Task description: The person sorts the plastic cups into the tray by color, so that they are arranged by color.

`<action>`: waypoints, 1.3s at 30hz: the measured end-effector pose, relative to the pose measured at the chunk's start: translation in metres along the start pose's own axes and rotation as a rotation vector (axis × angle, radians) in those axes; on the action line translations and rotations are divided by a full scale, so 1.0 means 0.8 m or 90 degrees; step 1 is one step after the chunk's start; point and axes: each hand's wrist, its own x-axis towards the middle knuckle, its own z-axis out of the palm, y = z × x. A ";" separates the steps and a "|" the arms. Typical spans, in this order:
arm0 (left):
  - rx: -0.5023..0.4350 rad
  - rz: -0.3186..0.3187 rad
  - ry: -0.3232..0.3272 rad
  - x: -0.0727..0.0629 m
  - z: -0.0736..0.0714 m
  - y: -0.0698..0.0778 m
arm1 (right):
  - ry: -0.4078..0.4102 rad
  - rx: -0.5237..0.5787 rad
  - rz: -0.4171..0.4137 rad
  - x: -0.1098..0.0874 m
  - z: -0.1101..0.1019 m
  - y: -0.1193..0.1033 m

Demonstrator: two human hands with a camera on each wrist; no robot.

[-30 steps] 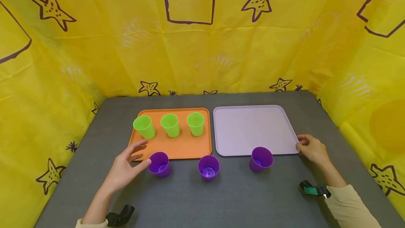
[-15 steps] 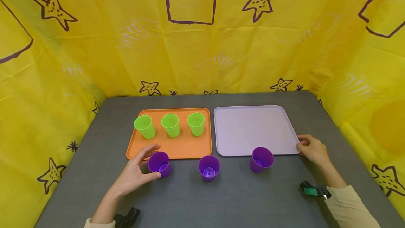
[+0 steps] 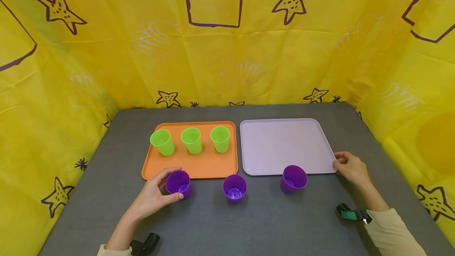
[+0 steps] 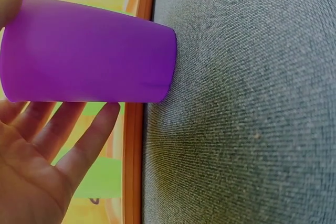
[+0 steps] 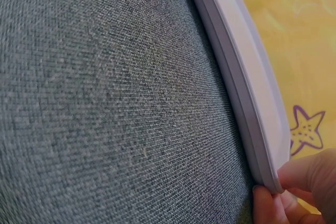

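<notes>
My left hand [image 3: 153, 194] curls around the left purple cup [image 4: 89, 53], thumb at its near side and fingers along its far side. That cup stands upright on the grey table in front of the orange tray [image 3: 199, 169]. At the front right corner of the lilac tray [image 3: 286, 145], my right hand [image 3: 352, 169] pinches the rim between thumb and fingers, as the right wrist view shows. A second purple cup [image 3: 234, 189] stands in the middle, and a third purple cup [image 3: 293, 179] is just in front of the lilac tray.
On the orange tray stand a left green cup [image 3: 162, 143], a middle green cup [image 3: 192, 141] and a right green cup [image 3: 220, 139] in a row. Yellow cloth [image 3: 227, 58] with drawn starfish surrounds the back and sides of the grey table [image 3: 231, 228].
My left hand has come right and toward me from beside the orange tray, and its fingers have closed in around the left purple cup. The right hand stays at the lilac tray's corner.
</notes>
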 end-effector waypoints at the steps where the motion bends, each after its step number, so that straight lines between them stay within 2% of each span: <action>1: 0.001 -0.001 0.000 0.000 0.000 0.000 | 0.000 -0.001 0.000 0.000 0.000 0.000; 8: 0.010 0.005 0.005 0.001 -0.001 0.001 | 0.006 -0.003 -0.007 -0.001 0.001 0.001; 15: 0.023 0.004 0.001 0.010 -0.008 0.020 | 0.001 -0.010 -0.002 -0.002 0.001 0.000; 20: 0.031 0.010 -0.016 0.023 -0.019 0.039 | -0.003 -0.011 -0.002 -0.002 0.000 0.000; 28: 0.082 0.088 -0.013 0.047 -0.030 0.066 | -0.004 -0.003 0.000 -0.001 0.001 0.000; 39: 0.085 0.108 -0.046 0.083 -0.034 0.107 | -0.010 0.002 0.006 0.000 -0.001 0.000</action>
